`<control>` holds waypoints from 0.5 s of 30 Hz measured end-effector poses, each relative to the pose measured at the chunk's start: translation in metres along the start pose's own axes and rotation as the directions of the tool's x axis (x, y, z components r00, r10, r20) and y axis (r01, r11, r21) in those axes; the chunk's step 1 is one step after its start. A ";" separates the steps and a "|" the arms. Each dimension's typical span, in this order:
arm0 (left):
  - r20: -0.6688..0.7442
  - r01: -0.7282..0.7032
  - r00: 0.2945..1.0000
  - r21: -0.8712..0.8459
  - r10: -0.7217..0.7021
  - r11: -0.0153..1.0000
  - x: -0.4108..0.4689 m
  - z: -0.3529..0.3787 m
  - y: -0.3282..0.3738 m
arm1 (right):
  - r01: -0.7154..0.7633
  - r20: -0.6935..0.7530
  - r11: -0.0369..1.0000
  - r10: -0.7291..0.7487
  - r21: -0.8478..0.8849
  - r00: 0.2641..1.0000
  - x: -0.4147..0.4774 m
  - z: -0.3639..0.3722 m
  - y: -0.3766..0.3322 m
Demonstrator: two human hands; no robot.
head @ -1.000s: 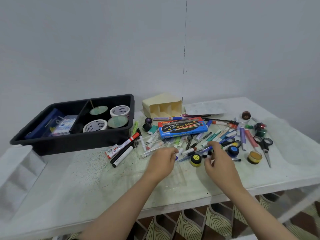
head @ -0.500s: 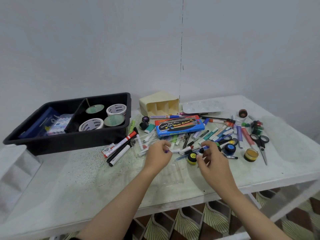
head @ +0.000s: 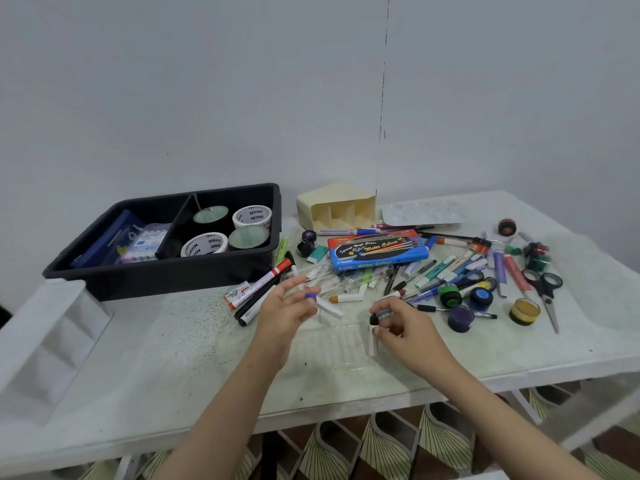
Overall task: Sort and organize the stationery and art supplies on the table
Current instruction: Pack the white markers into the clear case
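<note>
Nearer the person than the paint box [head: 377, 252], the left hand [head: 284, 313] pinches a blue-capped tube [head: 327, 306] by its fingertips, and the right hand [head: 408, 327] curls round a black-capped tube [head: 373, 337], seemingly upright. Both look light, smooth and squeezable, so they are best held mid-body rather than by the cap

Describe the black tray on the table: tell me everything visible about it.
The black tray is rectangular, looks like plastic, with rounded corners and a rolled rim. It sits level at the far left of the white table, near the wall. A divider splits it in two. The left compartment holds a blue case and a clear pack; the right holds two white tape rolls printed Ninso and two green-topped round pieces. The left hand and right hand are clear of it.
</note>
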State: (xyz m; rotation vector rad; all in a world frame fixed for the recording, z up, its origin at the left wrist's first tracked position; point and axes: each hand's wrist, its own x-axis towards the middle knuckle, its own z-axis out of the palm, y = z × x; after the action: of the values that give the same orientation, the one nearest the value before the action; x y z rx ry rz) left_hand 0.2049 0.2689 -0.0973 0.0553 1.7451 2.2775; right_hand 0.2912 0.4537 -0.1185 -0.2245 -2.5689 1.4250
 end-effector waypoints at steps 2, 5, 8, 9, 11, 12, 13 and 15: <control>-0.004 0.033 0.999 0.015 -0.033 0.999 -0.005 -0.007 -0.004 | 0.001 0.025 0.999 0.000 -0.051 1.000 0.003 0.001 0.000; -0.021 0.072 0.997 0.056 -0.071 0.996 -0.007 -0.017 -0.012 | -0.013 0.054 0.994 0.019 -0.112 0.998 0.010 0.000 0.000; -0.025 0.101 0.995 0.087 -0.099 0.991 -0.008 -0.024 -0.020 | -0.013 0.077 0.987 0.026 -0.157 0.997 0.014 -0.001 0.002; -0.028 0.105 0.994 0.091 -0.103 0.990 -0.008 -0.025 -0.022 | -0.007 0.087 0.985 0.022 -0.172 0.996 0.015 -0.001 0.003; -0.033 0.105 0.994 0.098 -0.103 0.990 -0.007 -0.027 -0.024 | 0.017 0.111 0.978 0.006 -0.208 0.994 0.015 -0.001 0.004; -0.033 0.102 0.995 0.101 -0.099 0.990 -0.007 -0.026 -0.025 | 0.028 0.122 0.974 -0.001 -0.224 0.993 0.015 -0.001 0.004; -0.034 0.099 0.995 0.106 -0.096 0.989 -0.007 -0.026 -0.025 | 0.034 0.131 0.971 -0.003 -0.237 0.991 0.015 -0.001 0.003; -0.041 0.095 0.995 0.117 -0.091 0.989 -0.006 -0.027 -0.027 | 0.038 0.146 0.964 0.001 -0.264 0.989 0.015 0.000 0.003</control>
State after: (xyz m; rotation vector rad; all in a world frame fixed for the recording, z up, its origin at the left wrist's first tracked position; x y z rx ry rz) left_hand 0.2105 0.2489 -0.1295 -0.0431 1.8598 2.1198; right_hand 0.2768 0.4589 -0.1195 -0.1390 -2.8717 1.1227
